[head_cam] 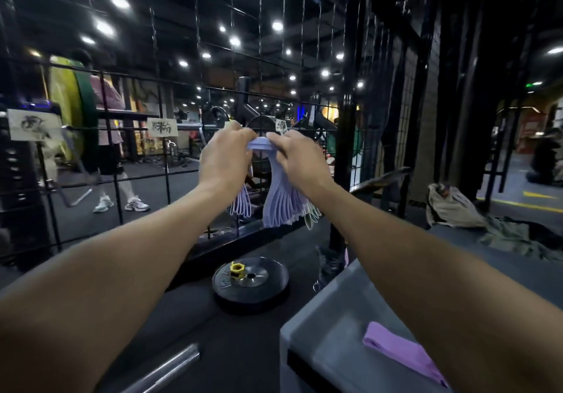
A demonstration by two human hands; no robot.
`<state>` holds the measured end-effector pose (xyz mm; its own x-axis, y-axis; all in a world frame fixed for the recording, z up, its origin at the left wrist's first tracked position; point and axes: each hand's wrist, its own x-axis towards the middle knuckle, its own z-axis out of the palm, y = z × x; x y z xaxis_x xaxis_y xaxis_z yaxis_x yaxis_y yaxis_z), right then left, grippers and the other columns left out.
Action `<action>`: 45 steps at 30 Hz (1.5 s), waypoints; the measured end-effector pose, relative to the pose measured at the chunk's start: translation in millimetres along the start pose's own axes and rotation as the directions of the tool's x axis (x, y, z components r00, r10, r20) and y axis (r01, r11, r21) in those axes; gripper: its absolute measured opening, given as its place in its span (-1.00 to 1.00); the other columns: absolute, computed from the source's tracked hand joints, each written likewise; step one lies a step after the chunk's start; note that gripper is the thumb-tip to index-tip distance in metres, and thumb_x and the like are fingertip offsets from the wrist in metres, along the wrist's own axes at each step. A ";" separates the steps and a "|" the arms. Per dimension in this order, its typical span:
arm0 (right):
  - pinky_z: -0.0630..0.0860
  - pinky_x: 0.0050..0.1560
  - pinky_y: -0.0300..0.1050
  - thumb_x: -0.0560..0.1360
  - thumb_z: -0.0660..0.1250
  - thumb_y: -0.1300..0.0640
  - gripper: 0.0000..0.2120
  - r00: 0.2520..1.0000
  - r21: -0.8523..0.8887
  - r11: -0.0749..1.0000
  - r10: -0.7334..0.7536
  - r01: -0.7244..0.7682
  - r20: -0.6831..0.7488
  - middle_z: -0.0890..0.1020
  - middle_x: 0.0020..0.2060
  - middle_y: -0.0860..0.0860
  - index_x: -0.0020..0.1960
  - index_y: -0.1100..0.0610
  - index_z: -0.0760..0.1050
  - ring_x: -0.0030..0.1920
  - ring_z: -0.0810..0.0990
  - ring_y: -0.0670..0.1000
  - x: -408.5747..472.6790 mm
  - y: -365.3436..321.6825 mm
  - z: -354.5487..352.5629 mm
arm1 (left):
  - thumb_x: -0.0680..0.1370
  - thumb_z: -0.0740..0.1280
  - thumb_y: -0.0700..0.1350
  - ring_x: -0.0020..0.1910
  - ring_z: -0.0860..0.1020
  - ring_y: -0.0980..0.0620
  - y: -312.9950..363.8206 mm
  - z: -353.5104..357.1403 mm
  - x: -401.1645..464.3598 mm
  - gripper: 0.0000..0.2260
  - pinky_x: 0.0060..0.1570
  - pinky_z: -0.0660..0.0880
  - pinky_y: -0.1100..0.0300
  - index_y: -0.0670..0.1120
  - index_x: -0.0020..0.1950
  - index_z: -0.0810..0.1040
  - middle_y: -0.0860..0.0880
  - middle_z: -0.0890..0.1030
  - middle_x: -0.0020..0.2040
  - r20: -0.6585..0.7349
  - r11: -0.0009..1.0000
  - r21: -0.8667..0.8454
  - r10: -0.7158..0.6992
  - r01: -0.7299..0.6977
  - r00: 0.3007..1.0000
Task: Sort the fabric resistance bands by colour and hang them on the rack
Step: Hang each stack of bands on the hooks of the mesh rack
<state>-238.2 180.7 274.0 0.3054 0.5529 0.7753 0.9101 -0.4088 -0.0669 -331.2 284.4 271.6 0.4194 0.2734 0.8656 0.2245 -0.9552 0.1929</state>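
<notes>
Where lamps glare, dark gym floor

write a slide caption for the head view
Both hands hold lilac bands at the wire rack.

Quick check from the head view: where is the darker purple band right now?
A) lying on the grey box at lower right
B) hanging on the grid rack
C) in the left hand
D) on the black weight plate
A: the purple band lies flat on the grey box, untouched by either hand.
</notes>
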 end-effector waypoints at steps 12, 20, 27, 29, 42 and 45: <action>0.45 -0.04 -0.03 0.60 0.12 0.22 -0.58 0.998 -0.056 0.997 -0.054 0.055 0.008 0.50 0.06 0.06 0.43 0.01 0.30 0.06 0.50 0.11 18.7 16.5 44.2 | 0.47 0.39 -0.19 -0.21 0.47 -0.05 -11.0 20.2 4.7 -0.92 -0.19 0.44 0.07 -0.15 -0.07 0.64 -0.09 0.55 -0.08 0.002 0.993 0.080 -0.085 0.084 0.996; 0.43 -0.18 -0.06 0.60 0.12 0.26 -0.60 0.997 -0.087 0.993 -0.082 0.082 -0.006 0.50 0.05 0.07 0.42 0.02 0.31 0.01 0.53 0.13 20.7 23.0 61.8 | 0.41 0.46 -0.20 -0.22 0.54 -0.10 -19.9 28.5 11.0 -0.92 -0.18 0.54 0.00 -0.15 -0.12 0.65 -0.08 0.59 -0.13 0.040 0.990 0.128 -0.063 0.057 0.997; 0.33 -0.25 -0.07 0.61 0.08 0.28 -0.59 0.994 -0.109 0.988 -0.103 0.107 0.037 0.46 0.14 0.09 0.44 0.06 0.27 0.04 0.51 0.16 11.4 30.1 65.3 | 0.44 0.41 -0.17 -0.21 0.58 -0.16 -23.4 37.5 11.1 -0.91 -0.21 0.54 0.04 -0.16 -0.10 0.63 -0.10 0.61 -0.13 0.084 0.978 0.210 -0.034 0.015 0.996; 0.31 -0.26 -0.08 0.61 0.08 0.26 -0.61 0.994 -0.115 0.988 -0.102 0.106 0.038 0.45 0.14 0.09 0.42 0.06 0.28 0.04 0.51 0.15 9.7 30.2 66.5 | 0.46 0.41 -0.16 -0.19 0.59 -0.14 -24.4 39.7 10.7 -0.91 -0.22 0.53 0.07 -0.14 -0.08 0.63 -0.09 0.63 -0.13 0.084 0.977 0.213 -0.040 0.021 0.996; 0.25 -0.25 -0.10 0.58 0.18 0.08 -0.76 1.000 0.026 1.000 -0.015 0.015 -0.005 0.52 -0.04 0.09 0.03 0.22 0.53 0.04 0.45 0.08 -7.2 14.9 64.0 | 0.38 0.42 -0.24 -0.26 0.60 -0.17 -21.2 47.4 21.6 -0.80 -0.20 0.58 0.03 -0.01 -0.34 0.45 -0.11 0.61 -0.29 0.166 0.974 0.226 -0.040 0.002 0.985; 0.21 -0.28 -0.11 0.58 0.16 0.08 -0.72 0.997 0.013 0.997 0.076 -0.076 0.001 0.55 -0.09 0.11 -0.01 0.22 0.58 -0.02 0.51 0.12 -0.4 6.8 71.2 | 0.41 0.42 -0.21 -0.20 0.60 -0.17 -18.7 45.2 24.1 -0.86 -0.23 0.45 0.11 -0.04 -0.29 0.51 -0.10 0.61 -0.24 0.171 0.971 0.239 -0.043 0.000 0.984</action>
<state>-212.2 229.4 228.5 0.3736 0.5212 0.7673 0.8880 -0.4400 -0.1335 -285.5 314.0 268.0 0.5539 0.3292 0.7647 0.4283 -0.9003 0.0773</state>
